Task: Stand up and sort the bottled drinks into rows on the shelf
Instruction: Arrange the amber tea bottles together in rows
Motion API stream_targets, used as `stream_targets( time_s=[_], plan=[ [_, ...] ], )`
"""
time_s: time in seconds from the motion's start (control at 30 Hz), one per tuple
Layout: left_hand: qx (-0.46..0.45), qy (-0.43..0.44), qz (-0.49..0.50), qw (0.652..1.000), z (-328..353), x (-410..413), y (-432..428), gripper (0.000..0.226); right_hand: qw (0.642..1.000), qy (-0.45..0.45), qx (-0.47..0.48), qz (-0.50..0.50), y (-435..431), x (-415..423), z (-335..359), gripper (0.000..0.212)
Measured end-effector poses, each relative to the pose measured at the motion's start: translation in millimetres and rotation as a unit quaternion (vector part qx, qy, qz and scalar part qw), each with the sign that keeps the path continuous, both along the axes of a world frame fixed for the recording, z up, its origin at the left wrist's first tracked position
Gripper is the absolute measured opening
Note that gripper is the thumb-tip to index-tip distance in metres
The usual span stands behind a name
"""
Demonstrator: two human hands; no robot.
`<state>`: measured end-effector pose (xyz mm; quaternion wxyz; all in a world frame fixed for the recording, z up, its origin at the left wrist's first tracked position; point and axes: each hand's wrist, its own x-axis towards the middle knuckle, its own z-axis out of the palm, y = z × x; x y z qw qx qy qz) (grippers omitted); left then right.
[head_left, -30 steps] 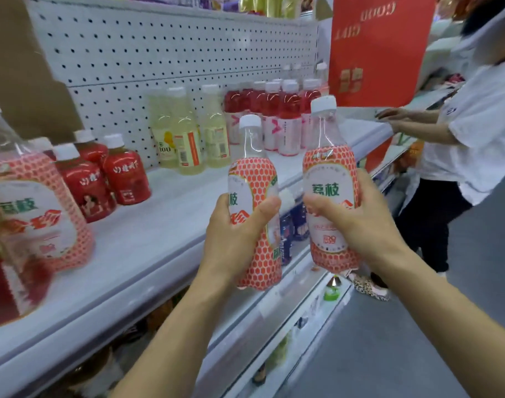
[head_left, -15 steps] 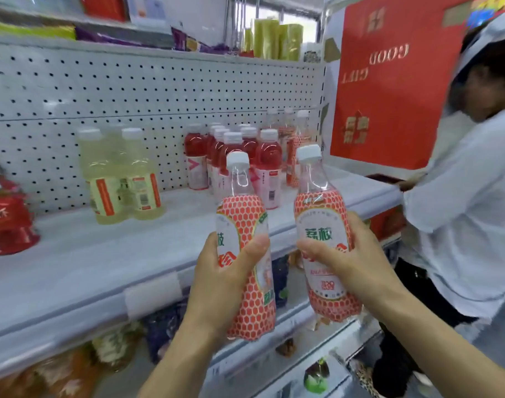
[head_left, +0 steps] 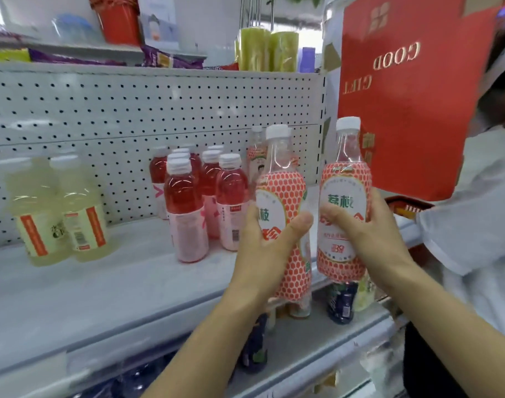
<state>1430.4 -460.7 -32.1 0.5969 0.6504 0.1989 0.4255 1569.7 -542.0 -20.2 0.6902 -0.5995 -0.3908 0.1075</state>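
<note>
I grip a lychee bottle in my left hand and another in my right hand, both unplaced right of the red row.

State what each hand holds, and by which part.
The left hand grips the left bottle and the right hand grips the right bottle, each round its labelled middle.

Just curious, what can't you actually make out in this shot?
Head view only:
1. Rear shelf bottle: mostly hidden behind the left bottle, gripped by the left hand.
2. Pale yellow bottles' small print: blurred.
3. Dark bottles on the lower shelf: partly covered by the upper shelf and forearms.
4. Other person: cut off by the right edge.
</note>
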Motion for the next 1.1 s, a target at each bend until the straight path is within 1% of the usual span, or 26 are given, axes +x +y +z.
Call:
stream_targets(
  time_s=[0.13,0.2,0.23,0.33,0.47,0.6,0.7,0.9,1.0,1.1],
  plan=[
    [0.003,-0.026,0.011,1.000,7.5,56.6,35.0,0.058,1.000,-0.019,0.011,-0.008,43.0,45.6,4.7,0.061],
    [0.018,-0.032,0.031,0.999,4.7,80.8,54.4,0.066,1.000,-0.027,0.004,-0.006,63.3,68.0,-0.5,0.060],
    [0.025,-0.029,0.044,0.998,0.7,92.1,64.6,0.070,1.000,-0.028,-0.002,-0.004,72.9,78.6,-5.1,0.062],
    [0.026,0.009,0.103,0.994,-16.2,121.0,90.0,0.081,1.000,-0.023,-0.017,-0.001,97.7,107.1,-20.6,0.077],
    [0.016,0.063,0.190,0.980,-24.3,148.5,115.7,0.082,0.999,-0.016,-0.029,0.002,128.1,138.3,-29.5,0.078],
    [0.019,0.092,0.223,0.970,-19.0,167.6,137.5,0.083,0.996,-0.027,-0.068,0.040,162.7,160.9,-26.8,0.085],
    [0.014,0.113,0.256,0.960,-18.5,183.0,158.0,0.085,0.993,-0.033,-0.085,0.068,188.3,172.8,-24.4,0.083],
    [-0.010,0.165,0.271,0.948,-17.6,206.8,186.0,0.077,0.987,-0.067,-0.131,0.066,219.1,184.9,-25.9,0.070],
    [-0.015,0.213,0.261,0.941,-21.1,206.0,179.7,0.092,0.983,-0.087,-0.152,0.060,215.9,185.0,-29.6,0.072],
    [0.017,0.279,0.230,0.932,-27.6,193.0,157.0,0.104,0.977,-0.105,-0.180,0.053,202.7,190.8,-44.8,0.080]
  ],
)
